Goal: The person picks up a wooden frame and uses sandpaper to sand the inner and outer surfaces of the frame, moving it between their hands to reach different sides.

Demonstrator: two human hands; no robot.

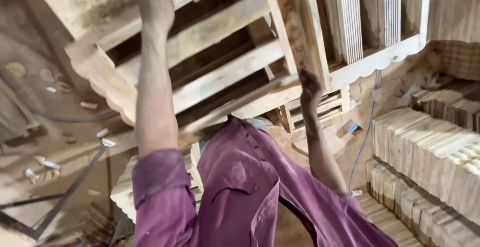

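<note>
A large pale wooden frame [225, 72] with cross slats and a scalloped edge is tilted in front of me. My left hand [156, 3] reaches up at the top left and grips one of its upper slats. My right hand [310, 86] is lower and to the right, fingers curled on the frame's lower rail next to an upright bar. Both forearms are bare, with purple sleeves [160, 177] rolled up. My purple shirt fills the lower middle and hides the frame's near part.
Stacks of cut wooden slats [430, 152] line the right side. Thin boards [350, 17] stand upright behind the frame. A blue cable [369, 127] hangs down beside a small blue box [351, 126]. Dark metal bars [70, 192] and wood scraps lie on the dusty floor at left.
</note>
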